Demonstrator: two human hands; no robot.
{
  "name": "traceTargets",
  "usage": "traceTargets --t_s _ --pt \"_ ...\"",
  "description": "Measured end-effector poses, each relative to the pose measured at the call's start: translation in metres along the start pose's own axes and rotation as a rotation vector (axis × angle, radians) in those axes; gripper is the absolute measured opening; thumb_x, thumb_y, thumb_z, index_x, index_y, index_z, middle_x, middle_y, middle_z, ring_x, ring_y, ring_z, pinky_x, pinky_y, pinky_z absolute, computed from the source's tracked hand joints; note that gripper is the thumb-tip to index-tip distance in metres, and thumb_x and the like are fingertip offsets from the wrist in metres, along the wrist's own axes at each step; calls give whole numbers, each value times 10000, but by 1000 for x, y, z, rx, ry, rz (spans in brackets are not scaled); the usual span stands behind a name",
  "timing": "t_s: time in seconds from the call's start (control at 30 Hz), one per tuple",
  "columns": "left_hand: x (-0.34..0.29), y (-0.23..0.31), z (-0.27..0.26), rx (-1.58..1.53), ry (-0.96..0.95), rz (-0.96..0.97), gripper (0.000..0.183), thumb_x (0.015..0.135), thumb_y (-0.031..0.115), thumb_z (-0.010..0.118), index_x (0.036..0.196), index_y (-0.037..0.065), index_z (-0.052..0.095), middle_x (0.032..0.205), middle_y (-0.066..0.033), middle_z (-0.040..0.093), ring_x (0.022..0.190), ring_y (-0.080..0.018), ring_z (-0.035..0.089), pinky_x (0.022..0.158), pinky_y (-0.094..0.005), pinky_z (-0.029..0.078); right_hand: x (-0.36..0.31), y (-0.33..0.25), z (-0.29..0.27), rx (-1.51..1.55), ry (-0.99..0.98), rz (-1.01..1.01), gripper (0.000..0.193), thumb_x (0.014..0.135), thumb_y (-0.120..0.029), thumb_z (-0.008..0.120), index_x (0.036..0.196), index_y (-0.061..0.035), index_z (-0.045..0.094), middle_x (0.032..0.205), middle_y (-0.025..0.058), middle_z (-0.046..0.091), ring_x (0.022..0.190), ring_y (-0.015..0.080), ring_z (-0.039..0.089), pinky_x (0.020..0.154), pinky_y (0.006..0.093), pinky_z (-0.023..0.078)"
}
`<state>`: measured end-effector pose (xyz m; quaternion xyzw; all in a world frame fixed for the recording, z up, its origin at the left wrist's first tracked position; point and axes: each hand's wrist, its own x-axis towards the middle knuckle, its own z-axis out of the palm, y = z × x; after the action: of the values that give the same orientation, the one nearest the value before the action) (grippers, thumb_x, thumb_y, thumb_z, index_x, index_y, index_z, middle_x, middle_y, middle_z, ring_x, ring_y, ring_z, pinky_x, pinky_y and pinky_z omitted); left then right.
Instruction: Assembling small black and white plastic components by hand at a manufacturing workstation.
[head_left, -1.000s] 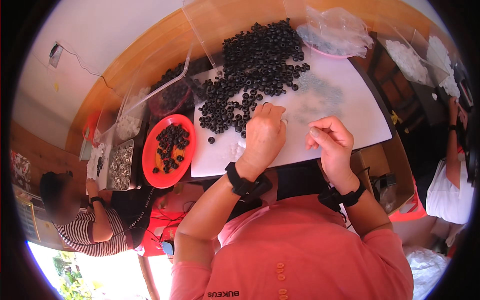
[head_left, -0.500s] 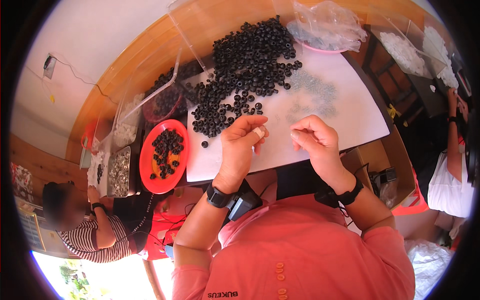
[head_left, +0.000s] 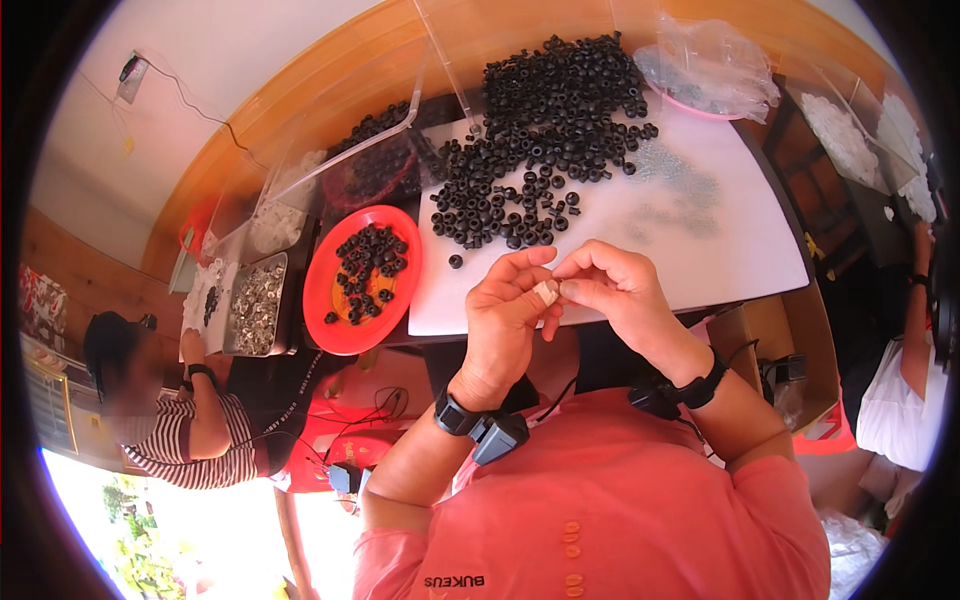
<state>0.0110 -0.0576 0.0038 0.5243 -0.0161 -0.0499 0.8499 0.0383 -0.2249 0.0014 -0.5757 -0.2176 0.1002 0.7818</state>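
Observation:
My left hand and my right hand meet over the near edge of the white board. Both have their fingertips pinched together, touching or nearly so. Whatever they hold is too small and too covered by the fingers to name. A small whitish patch shows at my left thumb; whether it is a wrap or a loose piece I cannot tell. Beyond my hands lies a big heap of small round black parts, some with a hole. To its right spreads a patch of tiny clear pieces.
A red oval plate with black parts stands left of the board. Behind it are a clear plastic box and a metal tray of small pieces. A plastic bag lies back right, a cardboard box right. Co-workers sit at both sides.
My right hand has moved left, so its fingertips now meet those of my left hand. The whole view has shifted, with the board and heap appearing farther right.

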Motion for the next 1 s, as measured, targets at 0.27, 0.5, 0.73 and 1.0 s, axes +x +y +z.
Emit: traceTargets --t_s 0.27,0.5,0.73,1.0 --pt "-3 23 -44 889 345 440 134 875 34 689 996 -23 690 863 -46 663 725 -96 585 596 -232 463 -1 8 -10 -207 87 -68 54 912 -6 638 942 16 599 836 23 636 752 74 599 679 231 495" --pt "24 33 -81 1515 322 600 146 753 65 731 867 0 666 798 -110 571 761 -289 560 655 -414 462 3 14 -22 -214 134 -94 49 905 7 631 940 8 596 836 9 633 732 68 578 677 216 479" --pt "19 31 -78 1174 249 327 121 765 -16 671 884 6 666 815 -118 600 800 -299 592 674 -379 481 -3 16 -26 -241 121 -118 62 898 17 636 949 16 600 857 17 647 800 62 604 729 221 495" --pt "3 29 -67 1193 171 564 149 776 -61 639 908 6 652 809 -108 592 784 -277 587 691 -343 474 -4 16 -25 -281 120 -121 78 895 11 645 966 5 614 869 13 629 785 74 595 719 228 490"
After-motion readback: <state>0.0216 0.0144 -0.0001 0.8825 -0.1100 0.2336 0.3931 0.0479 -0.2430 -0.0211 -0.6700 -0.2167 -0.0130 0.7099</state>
